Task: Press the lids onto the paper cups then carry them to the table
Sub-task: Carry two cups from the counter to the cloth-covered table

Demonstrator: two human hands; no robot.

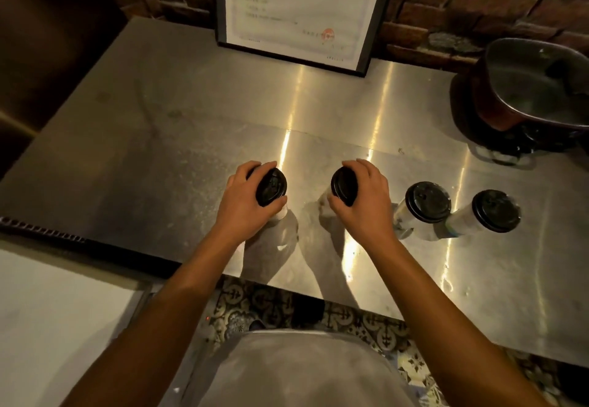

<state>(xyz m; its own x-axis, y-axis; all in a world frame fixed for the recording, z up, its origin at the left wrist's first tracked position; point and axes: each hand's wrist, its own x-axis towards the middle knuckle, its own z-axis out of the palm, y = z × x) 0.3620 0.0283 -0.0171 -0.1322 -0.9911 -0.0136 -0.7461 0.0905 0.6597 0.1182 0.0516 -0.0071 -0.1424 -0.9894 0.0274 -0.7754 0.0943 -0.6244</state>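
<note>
Both of my hands are on cups at once. My left hand (245, 202) wraps a paper cup from its left side, fingers curled round the far edge and thumb along the near one, closed snugly on it just under its black lid (271, 186). The white wall of that left cup (280, 214) peeks out below my thumb. My right hand (366, 204) mirrors it, closed round the second cup (325, 200) from the right, with fingers over the back and thumb in front, and its black lid (345, 185) tilts toward the middle (both lids look seated, though I cannot tell how firmly). I also cannot tell whether these two cups rest on the steel or hang just above it.

They are near the front edge of the steel counter (159, 138), side by side with a clear gap between them. To my right stand two more lidded cups: the nearer one (424, 207) just beside my right wrist, the farther one (487, 212) almost touching it, both upright on the steel.

At the back, a black-framed certificate (299, 11) leans against the brick wall (478, 1). A metal pot (532, 87) sits at the far right corner. Patterned floor tiles (360, 323) show below the counter edge.
</note>
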